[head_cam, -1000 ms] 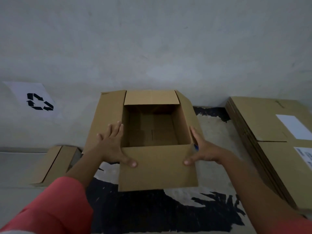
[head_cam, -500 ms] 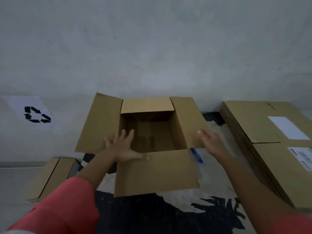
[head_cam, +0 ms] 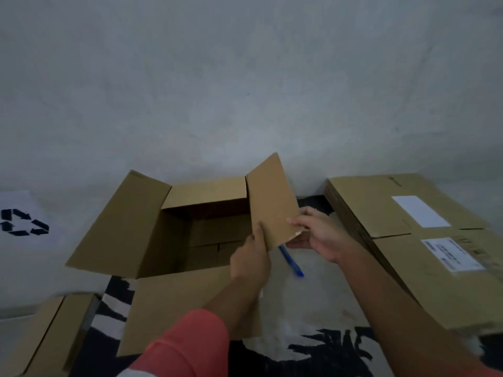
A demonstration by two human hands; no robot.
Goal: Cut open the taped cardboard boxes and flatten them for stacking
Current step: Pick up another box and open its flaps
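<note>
An open brown cardboard box [head_cam: 130, 229] stands on the floor against the wall, its left, far and near flaps spread out. Its right flap [head_cam: 272, 202] is lifted upright. My left hand [head_cam: 251, 257] grips that flap's near edge from the left side. My right hand [head_cam: 318, 235] pinches the same flap's lower right corner. A blue cutter or pen [head_cam: 291, 261] lies on the floor just under the raised flap, between my two hands.
A stack of flattened boxes [head_cam: 408, 240] with white labels lies at the right. Another small cardboard box [head_cam: 51, 333] sits at the lower left. A sheet with a recycling symbol [head_cam: 23, 225] is on the left wall. A black-and-white patterned mat [head_cam: 313, 344] covers the floor.
Both hands left the box's front edge and sides and took hold of the right flap, which has risen from lying outward to standing upright. The blue tool came into view.
</note>
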